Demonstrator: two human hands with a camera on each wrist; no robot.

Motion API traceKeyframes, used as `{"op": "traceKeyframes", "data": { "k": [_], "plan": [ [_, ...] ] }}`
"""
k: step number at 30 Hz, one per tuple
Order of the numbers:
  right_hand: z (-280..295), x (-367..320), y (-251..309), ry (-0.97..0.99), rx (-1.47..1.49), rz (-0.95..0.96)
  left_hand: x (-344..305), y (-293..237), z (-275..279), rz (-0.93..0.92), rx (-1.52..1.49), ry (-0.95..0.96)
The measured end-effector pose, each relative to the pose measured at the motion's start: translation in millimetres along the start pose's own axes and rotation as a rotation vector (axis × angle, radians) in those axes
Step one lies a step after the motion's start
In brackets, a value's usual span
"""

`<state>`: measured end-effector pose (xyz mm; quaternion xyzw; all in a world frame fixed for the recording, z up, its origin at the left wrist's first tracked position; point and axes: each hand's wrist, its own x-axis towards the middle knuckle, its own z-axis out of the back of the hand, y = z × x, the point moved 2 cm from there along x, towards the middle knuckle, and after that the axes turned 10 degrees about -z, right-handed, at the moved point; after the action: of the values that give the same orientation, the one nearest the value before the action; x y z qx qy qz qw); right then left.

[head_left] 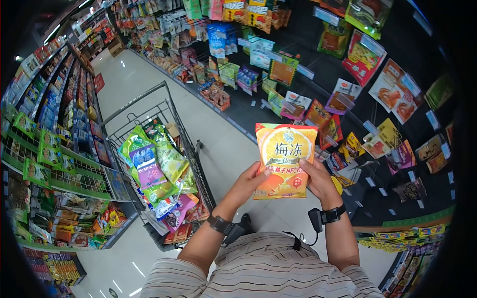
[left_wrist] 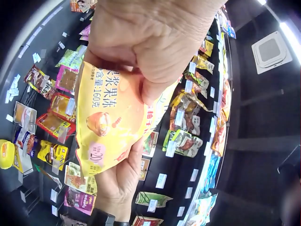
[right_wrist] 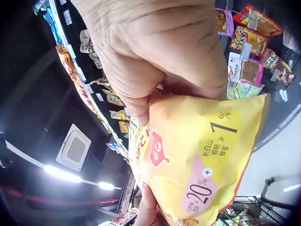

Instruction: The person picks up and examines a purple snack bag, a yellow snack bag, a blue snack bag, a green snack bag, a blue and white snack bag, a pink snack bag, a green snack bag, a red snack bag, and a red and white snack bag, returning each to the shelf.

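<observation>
An orange and yellow bag of jelly [head_left: 286, 159] is held upright in front of my body, its printed front facing the head camera. My left hand [head_left: 250, 183] grips its left edge, thumb lying across the front. On the opposite edge, my right hand [head_left: 322, 180] holds the bag the same way, thumb on the front and fingers behind, hidden in the head view. Seen from the left wrist, the bag [left_wrist: 110, 122] bulges below the left thumb. The right wrist view shows the right hand [right_wrist: 160, 52] over the bag's side [right_wrist: 202, 146].
To the left stands a wire shopping cart [head_left: 202, 179] loaded with several snack bags, a green one [head_left: 171, 159] among them. A dark display wall with hanging snack packets [head_left: 283, 69] runs along the right. Stocked shelves [head_left: 59, 114] line the aisle's left side.
</observation>
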<state>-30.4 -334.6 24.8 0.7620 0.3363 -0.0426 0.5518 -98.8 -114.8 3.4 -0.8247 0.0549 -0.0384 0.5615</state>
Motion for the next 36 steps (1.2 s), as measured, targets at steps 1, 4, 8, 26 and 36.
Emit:
{"op": "traceKeyframes", "data": {
  "k": [1,4,8,26,36],
  "plan": [
    [-6.9,6.9,0.3,-0.002,-0.013,-0.009,0.5,-2.3,7.6,-0.002,0.002,-0.013],
    [-23.6,25.2,3.8,0.004,-0.058,-0.038,1.2,-6.5,26.9,-0.003,0.002,-0.068],
    [-38.6,53.5,-2.4,0.054,-0.087,-0.06,1.6,5.0,57.1,-0.035,-0.033,-0.154],
    [-40.3,66.3,11.5,0.005,-0.065,-0.107,23.9,-5.9,56.7,0.037,-0.08,-0.254],
    [-19.5,80.7,-0.3,-0.028,-0.069,-0.143,49.1,2.9,63.4,0.049,0.017,-0.184]
  ]
}}
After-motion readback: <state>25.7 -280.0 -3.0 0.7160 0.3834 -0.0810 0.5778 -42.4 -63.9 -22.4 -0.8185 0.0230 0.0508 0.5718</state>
